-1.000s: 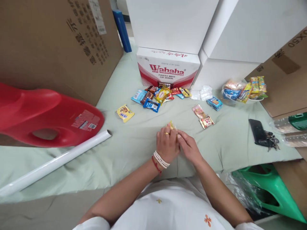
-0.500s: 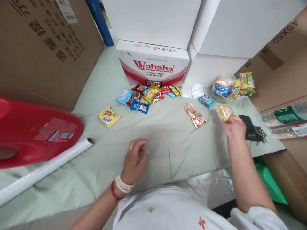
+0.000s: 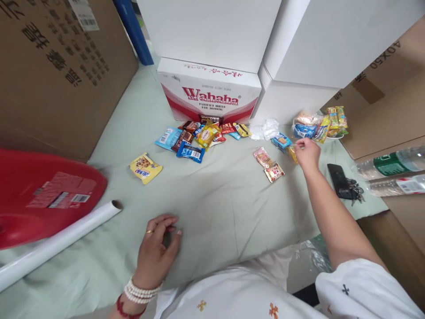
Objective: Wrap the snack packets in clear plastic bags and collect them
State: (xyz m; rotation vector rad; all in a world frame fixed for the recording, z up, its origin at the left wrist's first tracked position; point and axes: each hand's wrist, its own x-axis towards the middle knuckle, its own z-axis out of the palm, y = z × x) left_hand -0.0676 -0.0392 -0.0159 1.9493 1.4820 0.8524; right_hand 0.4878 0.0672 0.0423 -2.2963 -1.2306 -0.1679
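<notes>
My right hand is closed in a pinch at the upper right edge of a small yellow snack packet, which it partly covers. This packet is beside a blue biscuit packet on the cloth. Just left and in front of them are a pink packet and a cream-and-red packet, touching each other. My left hand rests low over the cloth with loosely curled fingers, thumb apart, and nothing in it. Ahead of it lies a yellow cookie packet, away from a heap of mixed snacks.
A Wahaha carton stands behind the heap. Beyond my right hand is a bowl of snacks; a black phone with keys and plastic bottles lie right. A red container and white tube are left.
My right hand has carried the yellow packet left to the blue biscuit packet, uncovering the phone. My left hand has moved left and toward me. The view has shifted slightly.
</notes>
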